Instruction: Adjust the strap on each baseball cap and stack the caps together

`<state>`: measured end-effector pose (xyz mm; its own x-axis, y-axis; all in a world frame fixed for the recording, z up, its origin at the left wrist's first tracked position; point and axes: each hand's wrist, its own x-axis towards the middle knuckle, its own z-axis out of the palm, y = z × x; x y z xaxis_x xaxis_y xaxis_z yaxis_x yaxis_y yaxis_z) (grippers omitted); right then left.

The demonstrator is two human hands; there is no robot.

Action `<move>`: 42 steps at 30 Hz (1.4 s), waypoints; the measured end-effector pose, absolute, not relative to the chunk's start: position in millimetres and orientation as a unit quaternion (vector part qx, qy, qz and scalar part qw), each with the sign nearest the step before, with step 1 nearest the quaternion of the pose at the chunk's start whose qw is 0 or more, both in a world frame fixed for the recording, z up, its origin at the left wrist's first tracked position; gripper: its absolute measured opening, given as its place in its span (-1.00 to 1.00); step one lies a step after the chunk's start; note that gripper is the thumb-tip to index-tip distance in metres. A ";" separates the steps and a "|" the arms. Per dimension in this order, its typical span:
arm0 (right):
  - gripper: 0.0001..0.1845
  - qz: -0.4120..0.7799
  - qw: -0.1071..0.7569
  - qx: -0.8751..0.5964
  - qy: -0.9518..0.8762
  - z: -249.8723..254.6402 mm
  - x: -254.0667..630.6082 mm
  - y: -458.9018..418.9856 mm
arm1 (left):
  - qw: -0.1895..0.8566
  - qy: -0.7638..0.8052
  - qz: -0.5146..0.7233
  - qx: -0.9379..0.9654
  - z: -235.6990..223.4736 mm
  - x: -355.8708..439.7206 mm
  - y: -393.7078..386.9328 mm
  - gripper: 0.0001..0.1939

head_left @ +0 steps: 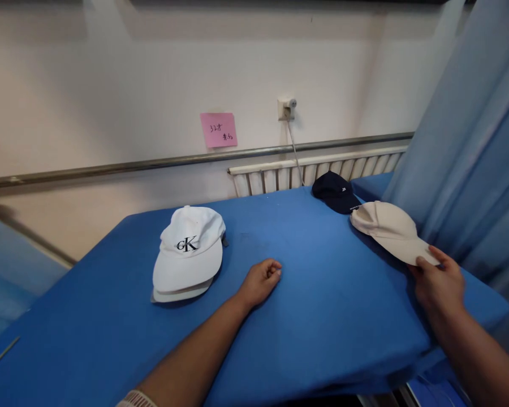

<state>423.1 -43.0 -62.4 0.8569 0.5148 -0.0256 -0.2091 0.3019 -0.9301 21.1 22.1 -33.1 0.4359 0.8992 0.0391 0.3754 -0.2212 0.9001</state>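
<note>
My right hand (441, 280) grips the brim of a beige baseball cap (392, 221) at the right side of the blue-covered table (314, 316). The thumb lies on top of the brim, with some fingers hidden beneath it. Loosely curled, my left hand (261, 281) rests on the cover near the middle, and nothing shows in it. To its left is a white baseball cap (190, 254) with black "CK" letters, stacked over at least one other pale cap whose brim (182, 295) sticks out below. A navy cap (335, 191) lies behind the beige one.
Along the back wall run a metal rail (152, 164) and a white radiator (275, 178). A cord drops from a wall socket (286, 109) behind the table. A pink note (219, 130) is stuck on the wall. Blue curtains (475, 141) hang at the right, close to the beige cap.
</note>
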 end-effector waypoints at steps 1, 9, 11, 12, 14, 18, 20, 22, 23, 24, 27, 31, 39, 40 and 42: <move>-0.39 0.212 0.802 -0.543 -0.133 -58.8 417.1 -46.1 | 0.460 0.441 0.303 0.709 -32.4 20.5 21.3 -0.76; -0.47 0.445 0.733 -0.435 -0.274 -11.4 350.6 -35.1 | 0.645 0.423 0.432 0.468 -15.9 17.2 27.8 -0.37; -0.53 0.493 0.699 -0.423 -0.299 -10.7 334.7 -12.2 | 0.687 0.385 0.468 0.402 -13.2 10.3 30.5 -0.41; -0.57 0.504 0.688 -0.426 -0.303 -12.9 327.7 1.4 | 0.696 0.370 0.485 0.378 -12.6 6.2 31.9 -0.44; -0.65 0.503 0.671 -0.454 -0.302 -20.4 316.5 29.8 | 0.696 0.363 0.513 0.348 -12.9 -1.5 35.1 -0.45; -0.77 0.347 0.641 -0.619 -0.293 -30.3 308.2 72.9 | 0.646 0.424 0.516 0.371 -18.8 -8.7 41.8 -0.37; -0.74 0.260 0.643 -0.663 -0.282 -25.4 304.5 77.3 | 0.558 0.474 0.519 0.441 -22.4 -8.3 43.5 -0.45; -0.70 0.191 0.664 -0.650 -0.317 -15.3 292.7 67.7 | 0.433 0.509 0.509 0.543 -24.0 -7.2 42.2 -0.60; -0.72 0.132 0.672 -0.615 -0.391 -9.9 282.6 58.9 | 0.372 0.510 0.492 0.600 -23.7 -6.8 40.2 -0.69; -0.75 0.111 0.657 -0.559 -0.493 -5.5 270.0 48.8 | 0.321 0.499 0.464 0.657 -22.8 -6.4 37.6 -0.76; -0.76 0.240 0.485 -0.408 -0.735 -4.4 226.8 24.5 | 0.252 0.416 0.356 0.798 -18.9 -4.6 28.3 -0.76; -0.81 0.381 0.423 -0.447 -0.691 -33.9 191.6 30.9 | 0.221 0.345 0.267 0.872 -18.5 0.9 24.4 -0.56; -0.71 0.516 0.494 -0.433 -0.549 -53.7 191.7 54.8 | 0.188 0.432 0.224 0.853 -24.5 22.9 39.8 -0.79; -0.68 0.519 0.497 -0.429 -0.547 -50.5 192.2 53.4 | 0.198 0.432 0.228 0.850 -24.3 24.9 41.3 -0.81; -0.64 0.532 0.495 -0.413 -0.549 -44.7 193.4 50.6 | 0.230 0.418 0.239 0.846 -23.7 26.6 43.9 -0.84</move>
